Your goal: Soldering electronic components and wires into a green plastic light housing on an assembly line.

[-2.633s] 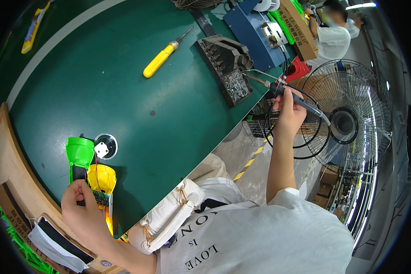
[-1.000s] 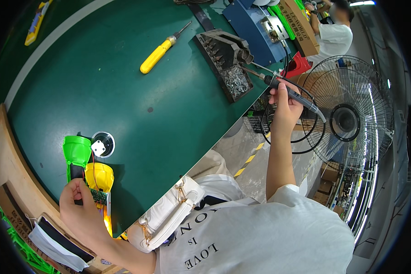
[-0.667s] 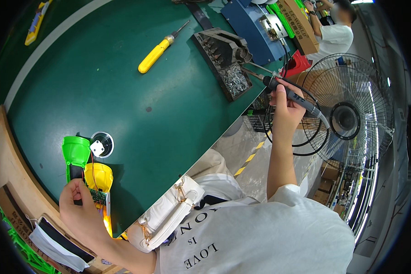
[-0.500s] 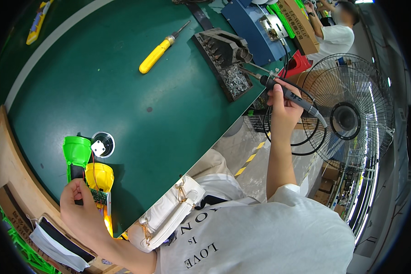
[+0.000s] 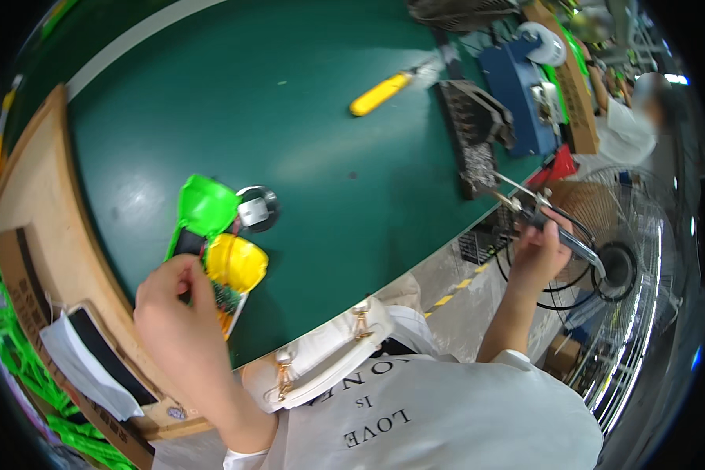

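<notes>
My right hand (image 5: pixel 542 249) grips a soldering iron (image 5: pixel 576 243) with a dark grey handle. Its metal tip lies near the close end of a black iron stand (image 5: pixel 466 133), whose tray holds silvery scraps; whether they touch I cannot tell. On the left, my left hand (image 5: pixel 178 305) is closed in a pinch at the lower part of a green plastic shell (image 5: pixel 205 205); what the fingers hold is hidden. Beside them are a yellow plastic cup (image 5: pixel 236 263), a small green circuit board (image 5: pixel 227 298) and a round silvery part with a white centre (image 5: pixel 257 209).
A yellow-handled screwdriver (image 5: pixel 380 95) lies on the green tabletop (image 5: pixel 313 188). Behind the stand is a blue machine (image 5: pixel 515 98). A wooden edge (image 5: pixel 51 180) borders the left side. To the right are a large fan (image 5: pixel 630 270) and a person in white (image 5: pixel 630 137).
The view has swung, so everything on the table appears farther right. The soldering iron's tip has come down toward the near end of the stand. My left hand stays pinched by the green shell.
</notes>
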### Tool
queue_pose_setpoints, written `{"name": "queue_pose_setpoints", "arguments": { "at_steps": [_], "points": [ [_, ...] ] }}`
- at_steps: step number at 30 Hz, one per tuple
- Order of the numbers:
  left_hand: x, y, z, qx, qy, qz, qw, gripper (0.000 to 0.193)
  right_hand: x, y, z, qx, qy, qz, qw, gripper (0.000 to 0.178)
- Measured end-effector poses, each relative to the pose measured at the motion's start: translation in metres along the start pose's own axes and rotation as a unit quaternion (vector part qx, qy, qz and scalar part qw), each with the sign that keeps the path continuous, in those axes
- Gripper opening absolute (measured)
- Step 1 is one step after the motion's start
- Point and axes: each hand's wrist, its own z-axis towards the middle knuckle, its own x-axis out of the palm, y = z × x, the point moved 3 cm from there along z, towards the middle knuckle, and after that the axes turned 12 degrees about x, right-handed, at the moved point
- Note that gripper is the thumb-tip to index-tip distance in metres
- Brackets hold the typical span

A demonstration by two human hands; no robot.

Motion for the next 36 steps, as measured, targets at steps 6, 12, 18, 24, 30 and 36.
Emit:
{"name": "queue_pose_setpoints", "arguments": {
  "at_steps": [6,12,18,24,30,36],
  "points": [
    [0.0,-0.002,-0.001,0.039,-0.019,0.032,0.999,0.003,0.056,0.017,-0.014,0.008,0.172,0.061,0.983,0.035],
    [0.0,-0.001,-0.003,0.042,-0.002,0.045,0.998,0.005,0.17,0.061,-0.046,-0.087,0.361,-0.02,0.928,0.026],
    [-0.004,-0.005,-0.004,0.05,0.011,0.057,0.997,0.008,0.222,0.072,-0.074,-0.089,0.456,-0.122,0.877,0.021],
    [-0.003,-0.007,-0.003,0.064,0.013,0.095,0.993,0.006,0.233,0.074,-0.072,-0.134,0.496,-0.184,0.838,0.022],
    [-0.003,-0.006,-0.001,0.058,0.017,0.089,0.994,0.006,0.241,0.067,-0.072,-0.146,0.528,-0.176,0.818,0.023],
    [-0.003,-0.007,0.0,0.058,0.028,0.087,0.994,0.006,0.247,0.067,-0.071,-0.156,0.544,-0.169,0.807,0.022]
  ]
}}
